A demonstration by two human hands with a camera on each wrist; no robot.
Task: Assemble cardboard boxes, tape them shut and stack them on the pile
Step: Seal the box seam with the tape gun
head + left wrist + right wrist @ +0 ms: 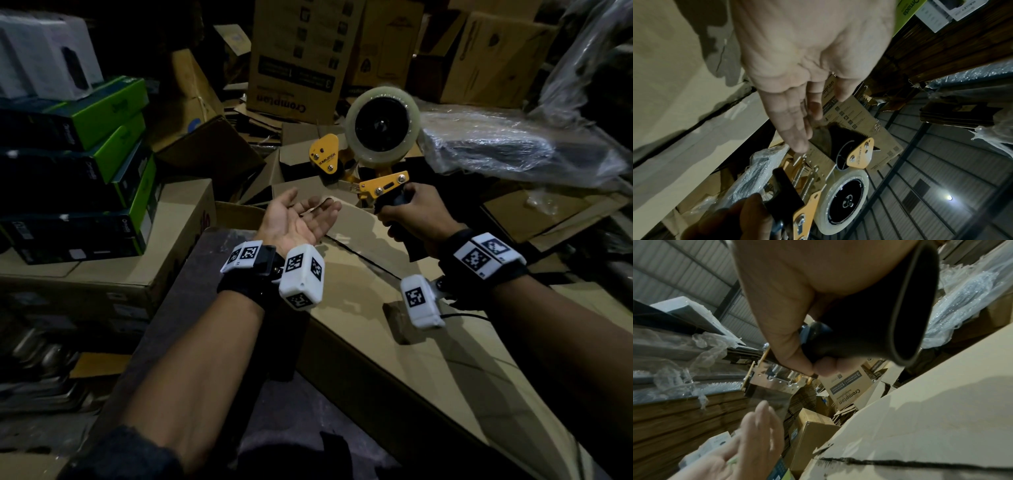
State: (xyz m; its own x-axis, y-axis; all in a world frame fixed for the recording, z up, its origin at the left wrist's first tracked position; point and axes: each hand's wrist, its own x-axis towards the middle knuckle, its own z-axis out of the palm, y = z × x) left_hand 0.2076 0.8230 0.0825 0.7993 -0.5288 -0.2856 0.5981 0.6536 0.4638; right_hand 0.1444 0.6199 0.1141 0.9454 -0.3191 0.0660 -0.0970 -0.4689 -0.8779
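Observation:
A plain cardboard box [394,329] lies in front of me with its top flaps closed along a seam [363,255]. Above its far end my right hand [416,212] grips the black handle of a yellow tape dispenser [366,150] that carries a clear tape roll [382,125]. My left hand [301,216] floats palm up, fingers relaxed, just left of the dispenser and holds nothing. In the left wrist view the left hand's fingertips [799,144] hover near the dispenser's metal frame [812,164]. The right wrist view shows the right hand's fingers [795,353] wrapped round the handle [869,324].
Green and black product boxes [78,164] are stacked at the left on a brown carton [113,270]. A printed carton [301,58] and loose flattened cardboard fill the back. Plastic-wrapped goods [513,144] lie at the right. A dark tabletop [205,308] runs under the box.

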